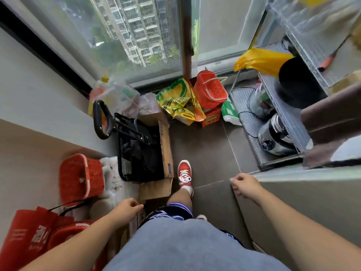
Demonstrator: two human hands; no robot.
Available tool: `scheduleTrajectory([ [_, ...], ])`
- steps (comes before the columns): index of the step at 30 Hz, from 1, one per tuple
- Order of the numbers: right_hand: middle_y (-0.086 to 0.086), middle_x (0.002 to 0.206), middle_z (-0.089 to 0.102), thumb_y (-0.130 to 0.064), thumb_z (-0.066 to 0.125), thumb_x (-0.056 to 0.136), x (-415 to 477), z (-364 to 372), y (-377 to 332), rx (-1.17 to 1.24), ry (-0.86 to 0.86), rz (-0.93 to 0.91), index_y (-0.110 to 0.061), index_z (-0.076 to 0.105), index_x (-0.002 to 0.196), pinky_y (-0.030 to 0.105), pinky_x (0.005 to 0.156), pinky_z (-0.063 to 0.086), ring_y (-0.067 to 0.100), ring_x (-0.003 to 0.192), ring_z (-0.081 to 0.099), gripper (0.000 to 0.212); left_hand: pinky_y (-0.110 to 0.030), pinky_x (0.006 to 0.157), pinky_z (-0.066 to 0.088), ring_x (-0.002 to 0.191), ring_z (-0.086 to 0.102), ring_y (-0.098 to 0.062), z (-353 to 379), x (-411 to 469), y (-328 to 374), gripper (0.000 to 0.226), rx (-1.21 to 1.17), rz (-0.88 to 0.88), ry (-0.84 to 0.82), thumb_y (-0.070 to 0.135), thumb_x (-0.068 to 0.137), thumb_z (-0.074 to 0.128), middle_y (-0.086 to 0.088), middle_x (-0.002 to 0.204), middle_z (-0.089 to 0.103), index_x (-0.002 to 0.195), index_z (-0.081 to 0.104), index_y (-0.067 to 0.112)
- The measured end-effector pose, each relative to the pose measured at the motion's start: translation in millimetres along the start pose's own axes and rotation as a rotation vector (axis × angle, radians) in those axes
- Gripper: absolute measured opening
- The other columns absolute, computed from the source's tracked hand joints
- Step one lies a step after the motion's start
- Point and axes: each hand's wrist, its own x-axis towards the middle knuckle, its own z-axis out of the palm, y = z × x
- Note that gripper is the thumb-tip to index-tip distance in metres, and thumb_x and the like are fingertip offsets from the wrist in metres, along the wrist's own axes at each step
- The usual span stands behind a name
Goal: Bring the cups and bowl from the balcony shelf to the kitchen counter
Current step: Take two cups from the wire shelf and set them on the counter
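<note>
Looking for the cups and bowl, I find none that I can identify with certainty. The shelf (pixel 281 106) stands ahead and to my right, its tiers running away from me toward the window (pixel 136 36). A white curved object (pixel 345 148) at the right edge, on a near tier, may be a bowl, but it is cut off and I cannot confirm it. A black pot (pixel 298 81) and a steel cooker (pixel 277 135) occupy other tiers. My right hand (pixel 245 184) is nearer the shelf; its fingers (pixel 235 187) are loosely curled and empty, resting at the corner of a grey ledge (pixel 312 184). My left hand (pixel 128 209) hangs low on the opposite side, fingers half closed, holding nothing. The upper tiers are blurred behind clear plastic, and their contents cannot be read.
</note>
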Motion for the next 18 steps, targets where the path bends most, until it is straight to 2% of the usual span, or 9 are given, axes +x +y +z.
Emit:
scheduleTrajectory([
  [5, 0.009, 0.066, 0.063, -0.023, 0.061, 0.090, 41, -25, -52, -0.002, -0.005, 0.007, -0.014, 0.055, 0.072, 0.023, 0.048, 0.035, 0.019, 0.049, 0.054, 0.021, -0.032, 0.073, 0.053, 0.081, 0.068, -0.023, -48, 59, 40, 0.021, -0.014, 0.006, 0.003, 0.037, 0.089, 0.063, -0.004, 0.080, 0.069, 0.081, 0.064, 0.018],
  [12, 0.008, 0.068, 0.067, -0.026, 0.060, 0.089, 62, -79, -74, 0.039, 0.047, 0.169, -0.012, 0.055, 0.071, 0.025, 0.054, 0.039, 0.022, 0.056, 0.057, 0.023, -0.032, 0.076, 0.054, 0.082, 0.067, -0.017, -142, 126, 156, 0.025, 0.113, 0.148, -0.054, 0.047, 0.088, 0.059, 0.000, 0.087, 0.071, 0.090, 0.066, 0.023],
  [16, 0.008, 0.067, 0.063, -0.024, 0.060, 0.090, 65, -104, -79, 0.123, 0.097, 0.265, -0.012, 0.050, 0.071, 0.021, 0.043, 0.034, 0.020, 0.050, 0.053, 0.025, -0.030, 0.071, 0.052, 0.083, 0.066, -0.015, -180, 149, 234, 0.028, 0.138, 0.272, -0.059, 0.046, 0.089, 0.058, 0.001, 0.090, 0.070, 0.095, 0.067, 0.021],
  [18, 0.008, 0.066, 0.060, -0.025, 0.061, 0.090, 70, -114, -81, 0.153, 0.121, 0.306, -0.012, 0.046, 0.071, 0.022, 0.043, 0.032, 0.022, 0.051, 0.050, 0.027, -0.032, 0.076, 0.054, 0.086, 0.067, -0.017, -194, 157, 272, 0.029, 0.129, 0.316, -0.049, 0.047, 0.088, 0.059, 0.000, 0.093, 0.070, 0.097, 0.066, 0.020],
])
